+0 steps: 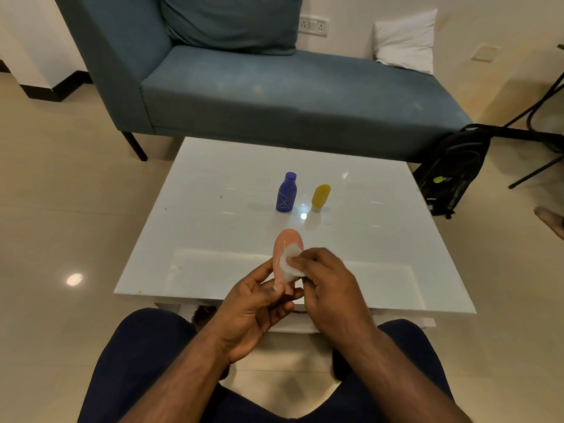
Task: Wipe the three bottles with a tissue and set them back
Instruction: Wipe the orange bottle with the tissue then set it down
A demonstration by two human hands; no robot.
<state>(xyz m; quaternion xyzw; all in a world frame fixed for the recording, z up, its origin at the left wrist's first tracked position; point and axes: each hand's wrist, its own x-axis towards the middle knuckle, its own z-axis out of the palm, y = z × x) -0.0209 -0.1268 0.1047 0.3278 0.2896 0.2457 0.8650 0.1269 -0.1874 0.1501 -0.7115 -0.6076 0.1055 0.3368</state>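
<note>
In the head view, a pale pink oval plastic bottle (286, 243) is held up in the air above the near edge of the glossy white square desk (213, 184). Its rounded end points away from the person and its narrow end points down toward the left hand (253, 303). The left hand grips the lower part of this bottle: the thumb lies along its left side and the curled fingers close around its narrow end from below. The right hand (328, 283) is just to the right of the bottle, and its bent fingers pinch a small white crumpled tissue (289, 261) and press it against the front face of the bottle, about at the middle. So both hands are closed on something, the left on the bottle and the right on the tissue, and the two hands almost touch each other below the tissue.

Farther away on the desk, near its centre, stand the two other bottles. A dark blue plastic bottle with a round cap and thin white lines (287, 193) stands upright. Just beside it on the right, not touching, a small yellow tube-like bottle (320, 197) stands on its pale cap. Both are well apart from the hands.

Behind the desk is a blue-grey fabric sofa (274, 96) with a white pillow (406, 41) at its right end. A black backpack (451, 172) sits on the floor at the right.
</note>
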